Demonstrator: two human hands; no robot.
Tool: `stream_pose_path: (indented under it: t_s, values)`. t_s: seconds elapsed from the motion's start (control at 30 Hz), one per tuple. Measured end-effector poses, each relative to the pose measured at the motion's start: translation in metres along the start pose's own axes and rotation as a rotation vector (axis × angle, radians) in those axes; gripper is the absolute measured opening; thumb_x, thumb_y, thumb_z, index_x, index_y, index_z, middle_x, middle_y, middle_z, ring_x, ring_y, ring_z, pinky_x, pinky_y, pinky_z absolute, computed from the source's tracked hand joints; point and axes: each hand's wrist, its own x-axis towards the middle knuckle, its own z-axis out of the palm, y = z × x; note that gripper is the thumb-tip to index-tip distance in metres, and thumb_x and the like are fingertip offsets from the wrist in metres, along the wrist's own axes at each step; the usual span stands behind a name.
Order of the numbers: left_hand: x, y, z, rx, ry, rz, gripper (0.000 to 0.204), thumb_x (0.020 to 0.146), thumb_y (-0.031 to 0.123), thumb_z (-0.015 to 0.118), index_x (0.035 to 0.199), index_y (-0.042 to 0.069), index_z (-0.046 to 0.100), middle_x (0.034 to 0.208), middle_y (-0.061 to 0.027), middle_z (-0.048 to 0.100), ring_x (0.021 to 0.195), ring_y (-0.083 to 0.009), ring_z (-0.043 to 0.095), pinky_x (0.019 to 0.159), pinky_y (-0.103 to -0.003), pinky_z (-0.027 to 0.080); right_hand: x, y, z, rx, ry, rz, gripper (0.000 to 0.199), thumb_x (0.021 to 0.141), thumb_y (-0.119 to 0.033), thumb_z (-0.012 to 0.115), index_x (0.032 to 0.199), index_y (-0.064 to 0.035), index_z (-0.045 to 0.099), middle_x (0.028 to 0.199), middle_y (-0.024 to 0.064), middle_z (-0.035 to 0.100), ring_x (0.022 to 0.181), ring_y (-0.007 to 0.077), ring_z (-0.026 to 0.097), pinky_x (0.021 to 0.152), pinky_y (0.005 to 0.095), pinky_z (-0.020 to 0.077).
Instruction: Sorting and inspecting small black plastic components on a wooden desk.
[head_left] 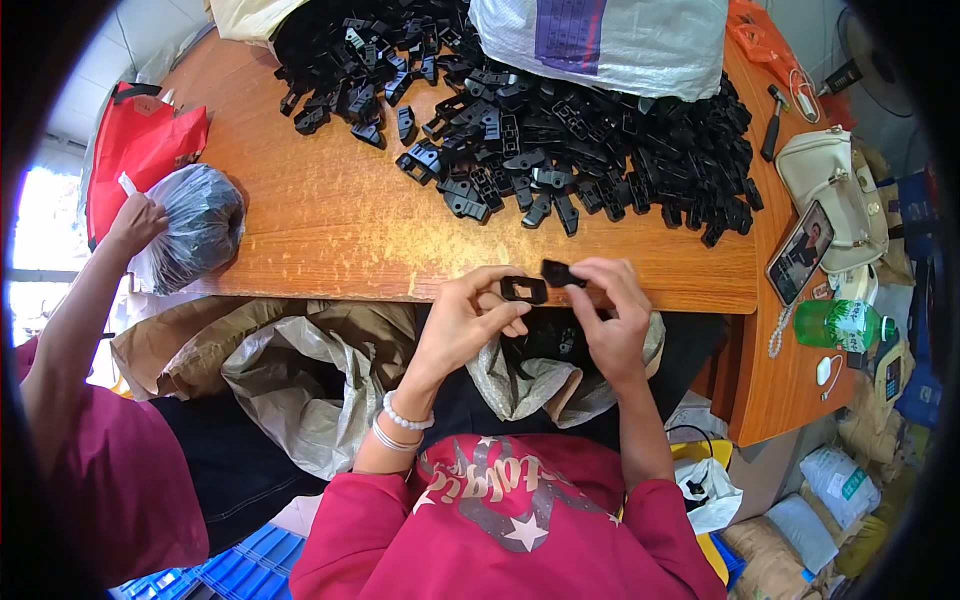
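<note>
Near the table's front edge, my left hand (462,322) pinches a black plastic frame (536,291) with a rectangular opening through it. Just right of it, my right hand (617,318) grips a small black plastic piece (556,272) between thumb and fingers. The two parts are close together; whether they touch is hard to tell. Below my hands, an open woven sack (508,385) lies at my lap with dark pieces inside. Ahead on the wooden table (330,225) spreads a large pile of black plastic parts (590,150).
A white woven sack (610,50) rests over the pile. At left, a co-worker's hand (138,222) holds a tied plastic bag (195,228) beside a red bag (130,150). A hammer (772,125), handbag (835,185), phone (800,250) and green bottle (840,326) lie at right.
</note>
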Motion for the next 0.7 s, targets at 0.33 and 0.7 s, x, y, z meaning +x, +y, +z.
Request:
stream_pose_path:
  t_s: [0.33, 0.7]
  values:
    - [-0.003, 0.014, 0.005, -0.003, -0.043, 0.003, 0.033, 0.089, 0.005, 0.063, 0.118, -0.011, 0.056, 0.077, -0.0129, 0.07, 0.07, -0.0113, 0.066, 0.064, -0.022, 0.053, -0.003, -0.003, 0.004, 0.093, -0.104, -0.161, 0.028, 0.07, 0.006, 0.072, 0.096, -0.0019, 0.068, 0.098, 0.0101, 0.064, 0.088, 0.026, 0.061, 0.074, 0.033, 0.0496]
    - [-0.007, 0.011, 0.027, 0.395, 0.172, 0.497, 0.022, 0.084, -0.002, 0.064, 0.106, -0.001, 0.061, 0.085, -0.0116, 0.065, 0.068, -0.0163, 0.066, 0.06, -0.026, 0.052, -0.008, -0.008, 0.002, 0.235, -0.084, 0.213, 0.027, 0.078, 0.001, 0.069, 0.104, 0.0004, 0.067, 0.098, 0.012, 0.065, 0.087, 0.0222, 0.063, 0.077, 0.029, 0.0485]
